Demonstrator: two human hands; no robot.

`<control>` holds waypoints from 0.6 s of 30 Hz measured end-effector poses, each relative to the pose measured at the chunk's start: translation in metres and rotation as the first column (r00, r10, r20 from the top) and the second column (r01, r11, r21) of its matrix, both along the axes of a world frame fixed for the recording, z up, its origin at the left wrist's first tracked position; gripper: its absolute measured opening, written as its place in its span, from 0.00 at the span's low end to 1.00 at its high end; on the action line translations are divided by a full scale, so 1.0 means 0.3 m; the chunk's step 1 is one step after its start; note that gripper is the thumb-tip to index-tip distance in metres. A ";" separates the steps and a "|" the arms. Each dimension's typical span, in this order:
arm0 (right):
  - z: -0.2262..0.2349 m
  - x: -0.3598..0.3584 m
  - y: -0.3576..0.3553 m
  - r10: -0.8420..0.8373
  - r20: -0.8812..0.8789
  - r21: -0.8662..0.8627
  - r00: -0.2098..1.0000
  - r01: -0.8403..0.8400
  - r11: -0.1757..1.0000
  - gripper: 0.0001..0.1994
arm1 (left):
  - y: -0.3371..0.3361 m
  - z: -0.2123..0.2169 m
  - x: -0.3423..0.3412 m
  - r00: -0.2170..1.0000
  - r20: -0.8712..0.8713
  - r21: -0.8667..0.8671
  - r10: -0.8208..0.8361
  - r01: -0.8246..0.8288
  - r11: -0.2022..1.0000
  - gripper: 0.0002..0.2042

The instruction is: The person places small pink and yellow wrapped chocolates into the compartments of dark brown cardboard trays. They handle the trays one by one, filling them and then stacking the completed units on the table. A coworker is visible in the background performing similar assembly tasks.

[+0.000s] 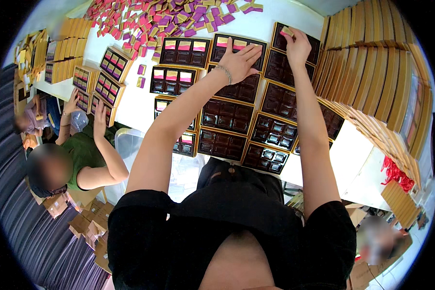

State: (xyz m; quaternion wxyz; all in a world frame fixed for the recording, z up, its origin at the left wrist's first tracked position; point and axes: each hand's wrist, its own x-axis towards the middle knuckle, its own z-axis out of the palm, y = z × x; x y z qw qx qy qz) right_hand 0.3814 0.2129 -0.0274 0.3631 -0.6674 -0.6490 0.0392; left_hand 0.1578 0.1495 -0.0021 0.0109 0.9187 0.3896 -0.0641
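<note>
My left hand (238, 63) lies flat with fingers spread over a gold-edged box (210, 57) with a dark brown compartment tray. Small pink-and-gold packets (222, 42) fill that box's far row, partly covered by my fingers. Farther right, my right hand (299, 47) pinches one small gold-and-pink packet (287, 32) at the far left corner of another dark tray box (310, 48). More such boxes lie side by side nearer to me, most with bare dark trays (226, 115). To the left, a box (182, 52) has its far row filled with packets.
A heap of loose pink, purple and gold packets (183, 17) covers the table's far side. Tall stacks of gold-edged boxes (362, 77) stand on the right. At left, a co-worker (89, 159) in green has both hands on stacked filled boxes (113, 65). Red ribbon-like material (396, 174) hangs at right.
</note>
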 end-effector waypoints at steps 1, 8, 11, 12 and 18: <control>-0.016 0.012 0.029 0.024 0.047 -0.002 0.999 -0.024 1.000 0.11 | 0.001 0.017 0.012 0.998 -0.066 -0.045 0.010 -0.013 0.999 0.31; 0.018 -0.079 0.033 0.228 0.338 -0.299 0.913 -0.125 0.946 0.22 | -0.003 -0.028 -0.050 0.985 0.143 -0.074 0.092 -0.082 0.994 0.33; -0.018 -0.062 -0.039 0.251 0.580 -0.312 0.775 -0.073 0.947 0.31 | 0.000 -0.033 -0.064 0.918 0.393 0.006 0.056 -0.064 0.998 0.32; -0.038 -0.030 -0.048 0.248 0.625 -0.354 0.740 -0.015 0.935 0.33 | 0.021 0.013 -0.085 0.904 0.422 0.014 0.068 -0.081 0.997 0.33; 0.008 -0.086 0.000 0.207 0.460 -0.394 0.863 -0.010 0.919 0.33 | 0.132 -0.034 -0.809 0.109 0.712 -0.206 0.693 -0.912 0.356 0.15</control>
